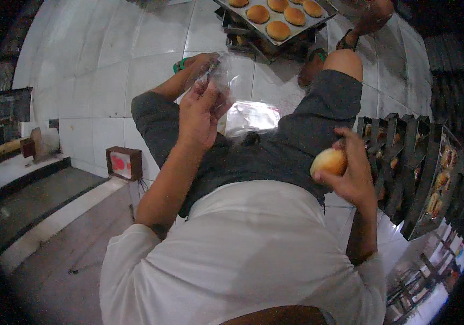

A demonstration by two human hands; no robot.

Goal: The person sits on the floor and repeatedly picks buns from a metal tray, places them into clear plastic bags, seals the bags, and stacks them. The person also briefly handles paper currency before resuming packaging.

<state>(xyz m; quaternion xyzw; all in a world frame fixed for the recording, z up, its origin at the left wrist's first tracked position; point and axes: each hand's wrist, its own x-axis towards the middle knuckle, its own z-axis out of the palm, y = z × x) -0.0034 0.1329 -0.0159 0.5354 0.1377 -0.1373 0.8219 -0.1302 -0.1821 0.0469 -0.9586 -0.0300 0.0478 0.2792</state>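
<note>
A round, golden-brown bread bun [328, 163] is gripped in my right hand [354, 172], beside my right thigh. My left hand [205, 105] is raised over my left knee and holds a clear plastic bag [226, 77] by its edge. The bag looks thin and crumpled, and I cannot make out anything inside it. Between my legs lies a stack of flat clear plastic bags [252, 118], shining in the light. Several more buns [278, 30] sit apart from one another on a metal baking tray [252, 25] at the top of the view.
Beneath that tray are more dark trays [236, 28], stacked crookedly on the white tiled floor [155, 36]. To my right stands a leaning stack of trays [402, 162] holding baked goods. A small box with a red-marked face [124, 163] is on the left, by a low ledge [65, 215].
</note>
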